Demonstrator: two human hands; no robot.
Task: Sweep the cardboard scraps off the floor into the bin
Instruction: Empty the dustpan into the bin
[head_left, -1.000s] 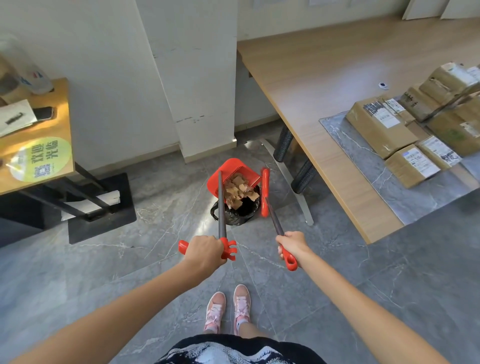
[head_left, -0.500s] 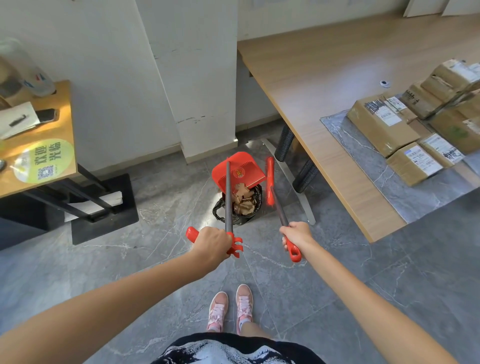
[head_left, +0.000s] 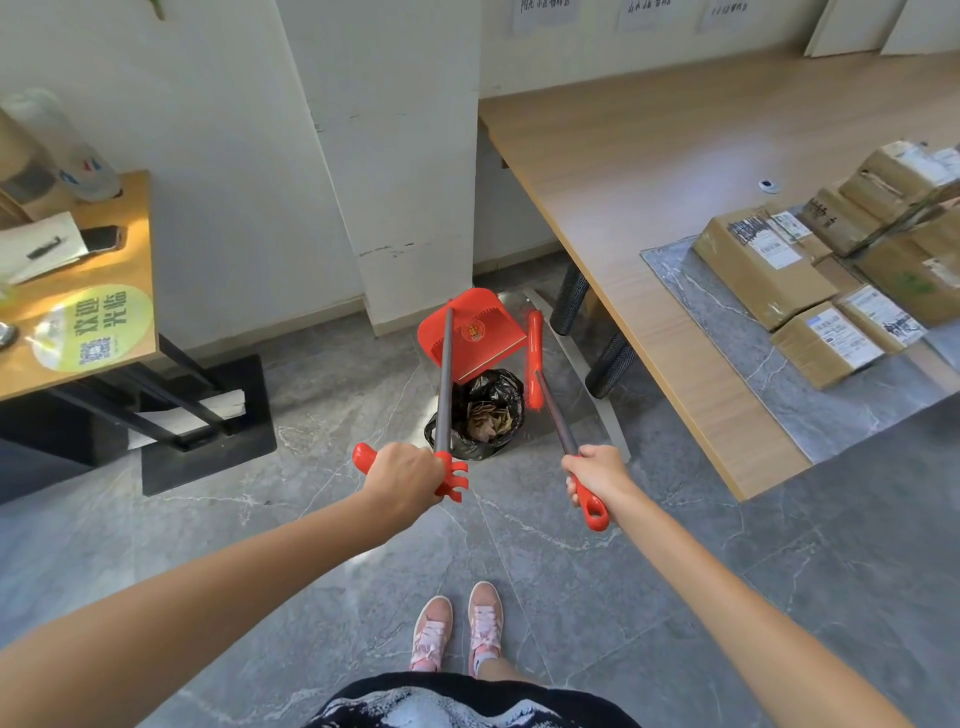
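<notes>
The left hand (head_left: 404, 475) is clenched around the red grip of a long-handled dustpan (head_left: 470, 335), its grey pole running away from the person to the red pan, which is tipped up on end over the far rim of the bin (head_left: 480, 415). The right hand (head_left: 597, 475) is wrapped around the red end of the broom (head_left: 535, 364) handle; the broom's red head hangs just right of the bin, near the pan's right edge.

A round emblem sits on the pan's back, too small to read. On the small wooden table (head_left: 130, 332) at the left lies a pale green round sticker (head_left: 93, 327) with Chinese characters and a QR code; the large characters look like a welcome greeting. Sheets pinned on the far wall carry handwriting that is too blurred to read. Cardboard parcels (head_left: 831, 280) with white shipping labels lie on the long wooden desk (head_left: 623, 171) at the right; their print is illegible.

The bin is small, lined with a glossy black bag, and stands on the grey marbled floor between the two poles, near the white pillar. Brown cardboard scraps (head_left: 488, 418) lie inside it, crumpled and piled in the bag's mouth. The pan shows only its ribbed red back, so its inside cannot be judged.
</notes>
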